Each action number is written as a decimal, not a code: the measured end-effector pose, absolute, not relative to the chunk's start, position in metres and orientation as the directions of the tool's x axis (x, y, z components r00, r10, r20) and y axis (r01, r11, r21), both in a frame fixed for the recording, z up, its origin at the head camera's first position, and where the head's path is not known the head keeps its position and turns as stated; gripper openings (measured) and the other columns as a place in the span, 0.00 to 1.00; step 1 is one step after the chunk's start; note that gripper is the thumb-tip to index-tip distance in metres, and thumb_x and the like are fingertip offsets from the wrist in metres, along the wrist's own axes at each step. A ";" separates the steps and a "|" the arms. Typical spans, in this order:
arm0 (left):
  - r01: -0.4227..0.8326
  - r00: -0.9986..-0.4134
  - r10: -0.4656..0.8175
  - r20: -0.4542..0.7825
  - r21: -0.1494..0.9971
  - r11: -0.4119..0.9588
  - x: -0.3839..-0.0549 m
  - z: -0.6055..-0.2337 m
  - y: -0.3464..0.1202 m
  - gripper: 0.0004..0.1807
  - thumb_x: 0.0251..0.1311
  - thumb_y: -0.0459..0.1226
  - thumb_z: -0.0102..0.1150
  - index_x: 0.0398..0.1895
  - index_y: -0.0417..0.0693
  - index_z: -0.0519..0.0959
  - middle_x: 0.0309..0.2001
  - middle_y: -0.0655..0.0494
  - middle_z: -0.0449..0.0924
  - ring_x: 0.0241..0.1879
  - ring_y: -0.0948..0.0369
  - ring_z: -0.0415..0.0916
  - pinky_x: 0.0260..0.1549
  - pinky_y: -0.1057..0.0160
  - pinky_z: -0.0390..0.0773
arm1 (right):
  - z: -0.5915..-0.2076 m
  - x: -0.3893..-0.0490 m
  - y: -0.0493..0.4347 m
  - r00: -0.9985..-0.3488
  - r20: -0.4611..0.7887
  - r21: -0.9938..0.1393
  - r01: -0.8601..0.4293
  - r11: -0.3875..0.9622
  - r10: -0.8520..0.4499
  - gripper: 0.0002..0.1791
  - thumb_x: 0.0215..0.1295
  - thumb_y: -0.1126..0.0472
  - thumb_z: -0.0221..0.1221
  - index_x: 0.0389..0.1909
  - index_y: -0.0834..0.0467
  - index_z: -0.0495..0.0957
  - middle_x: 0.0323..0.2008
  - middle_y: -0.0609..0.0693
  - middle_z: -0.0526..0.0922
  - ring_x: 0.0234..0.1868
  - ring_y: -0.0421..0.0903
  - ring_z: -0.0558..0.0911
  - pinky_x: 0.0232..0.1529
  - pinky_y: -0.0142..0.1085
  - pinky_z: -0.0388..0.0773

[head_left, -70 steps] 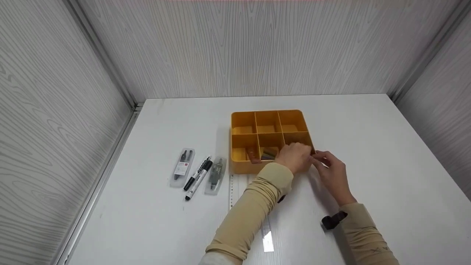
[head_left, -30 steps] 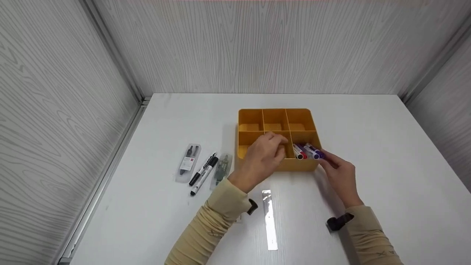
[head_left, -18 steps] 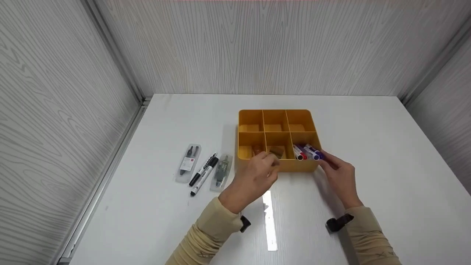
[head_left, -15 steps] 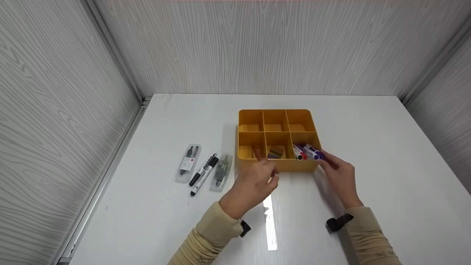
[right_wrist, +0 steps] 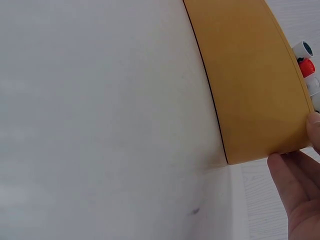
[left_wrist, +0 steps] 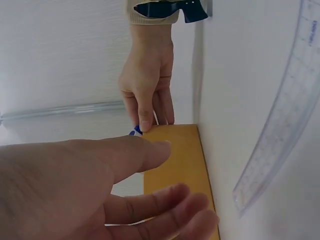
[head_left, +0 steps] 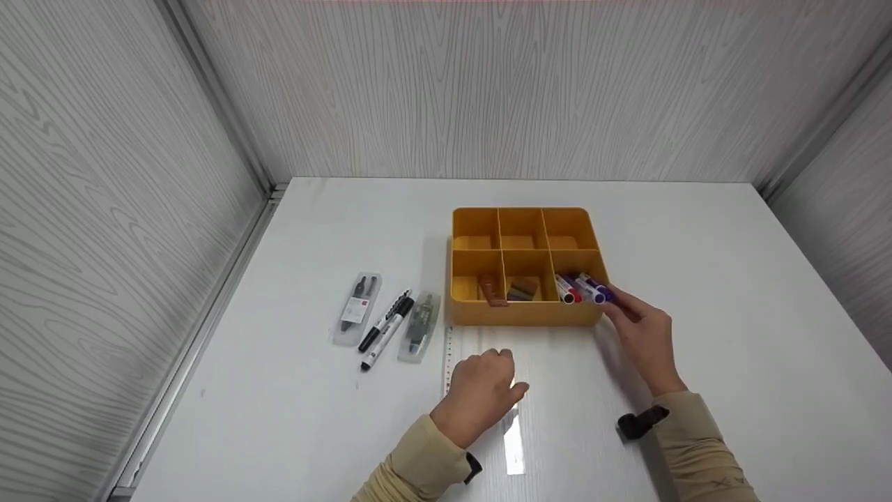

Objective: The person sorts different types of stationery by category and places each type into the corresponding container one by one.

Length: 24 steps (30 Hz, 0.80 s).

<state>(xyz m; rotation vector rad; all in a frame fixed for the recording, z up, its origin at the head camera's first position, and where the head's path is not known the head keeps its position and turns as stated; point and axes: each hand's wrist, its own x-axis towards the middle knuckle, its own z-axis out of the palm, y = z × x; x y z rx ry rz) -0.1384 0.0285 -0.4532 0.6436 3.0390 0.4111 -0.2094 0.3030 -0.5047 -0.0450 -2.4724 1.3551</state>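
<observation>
A yellow six-compartment organizer box (head_left: pixel 529 315) stands on the white table. My right hand (head_left: pixel 642 339) pinches its front right corner, thumb by the rim and fingers along the side, as the right wrist view shows. My left hand (head_left: pixel 481 390) hovers in front of the box, holding nothing; its fingers look relaxed in the left wrist view. Under and beside it lies a clear ruler (left_wrist: pixel 280 125). Several markers (head_left: pixel 578 287) fill the front right compartment. Small dark pieces (head_left: pixel 521 289) lie in the front middle one, and a reddish, flat piece (head_left: pixel 492 290) leans in the front left one.
Left of the box lie two black-and-white markers (head_left: pixel 387 330), a clear case with a compass (head_left: pixel 355 309) and a second clear case with a greenish tool (head_left: pixel 420 326). Wood-grain panels (head_left: pixel 488 90) enclose the table at the back and sides.
My left hand has come out of the box, first from the front right compartment, then the middle, and drawn back toward me. Markers now show at front right. My right hand stays at the corner.
</observation>
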 end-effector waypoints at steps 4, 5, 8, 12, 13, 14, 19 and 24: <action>0.330 -0.943 0.330 0.032 0.175 0.927 -0.130 -0.465 0.034 0.27 0.52 0.59 0.69 0.29 0.42 0.82 0.21 0.53 0.78 0.21 0.57 0.79 0.14 0.61 0.73 | -0.505 -0.209 0.303 -0.947 0.269 -0.826 -0.134 0.547 0.174 0.25 0.66 0.51 0.62 0.62 0.53 0.77 0.56 0.55 0.83 0.48 0.36 0.84 0.44 0.18 0.77; 0.318 -0.948 0.317 0.034 0.157 0.935 -0.128 -0.467 0.035 0.28 0.50 0.60 0.69 0.27 0.43 0.82 0.20 0.54 0.78 0.21 0.58 0.79 0.14 0.62 0.72 | -0.505 -0.210 0.303 -0.945 0.274 -0.829 -0.139 0.542 0.177 0.25 0.65 0.51 0.63 0.62 0.53 0.78 0.56 0.55 0.84 0.47 0.33 0.83 0.44 0.18 0.78; 0.295 -0.955 0.290 0.060 0.105 0.950 -0.121 -0.474 0.038 0.30 0.44 0.64 0.70 0.22 0.45 0.81 0.19 0.55 0.76 0.21 0.59 0.77 0.15 0.62 0.73 | -0.505 -0.210 0.303 -0.942 0.286 -0.836 -0.154 0.527 0.178 0.24 0.65 0.52 0.63 0.61 0.54 0.78 0.55 0.56 0.84 0.45 0.28 0.82 0.43 0.18 0.78; 0.280 -0.960 0.278 0.032 0.092 0.956 -0.118 -0.480 0.041 0.32 0.41 0.65 0.71 0.24 0.43 0.82 0.19 0.56 0.75 0.21 0.61 0.75 0.17 0.61 0.75 | -0.505 -0.210 0.303 -0.945 0.275 -0.838 -0.145 0.526 0.178 0.24 0.66 0.52 0.63 0.62 0.54 0.78 0.56 0.56 0.83 0.47 0.32 0.83 0.44 0.18 0.78; 0.280 -0.960 0.280 0.019 0.094 0.955 -0.118 -0.481 0.042 0.33 0.41 0.65 0.71 0.26 0.42 0.82 0.20 0.56 0.75 0.21 0.61 0.75 0.18 0.61 0.75 | -0.505 -0.210 0.303 -0.946 0.270 -0.838 -0.140 0.527 0.179 0.24 0.65 0.52 0.63 0.62 0.54 0.78 0.56 0.56 0.83 0.48 0.34 0.83 0.44 0.18 0.78; 0.278 -0.960 0.279 0.002 0.103 0.955 -0.119 -0.482 0.042 0.33 0.42 0.64 0.71 0.28 0.41 0.82 0.20 0.55 0.75 0.22 0.60 0.76 0.19 0.61 0.76 | -0.505 -0.210 0.303 -0.948 0.264 -0.839 -0.133 0.527 0.180 0.25 0.65 0.52 0.63 0.62 0.53 0.78 0.56 0.56 0.83 0.48 0.36 0.84 0.44 0.18 0.78; 0.256 -0.959 0.275 -0.074 0.197 0.946 -0.121 -0.483 0.044 0.28 0.46 0.56 0.74 0.33 0.39 0.81 0.23 0.54 0.76 0.24 0.59 0.77 0.23 0.60 0.79 | -0.505 -0.210 0.303 -0.951 0.250 -0.839 -0.120 0.530 0.181 0.25 0.65 0.50 0.62 0.62 0.52 0.77 0.57 0.55 0.83 0.51 0.43 0.84 0.45 0.19 0.78; 0.264 -0.958 0.284 -0.050 0.239 0.934 -0.122 -0.481 0.043 0.21 0.49 0.47 0.75 0.31 0.38 0.81 0.22 0.53 0.78 0.25 0.59 0.79 0.22 0.60 0.80 | -0.505 -0.209 0.304 -0.948 0.267 -0.827 -0.135 0.545 0.171 0.25 0.66 0.51 0.62 0.63 0.53 0.77 0.57 0.55 0.83 0.50 0.38 0.84 0.45 0.18 0.77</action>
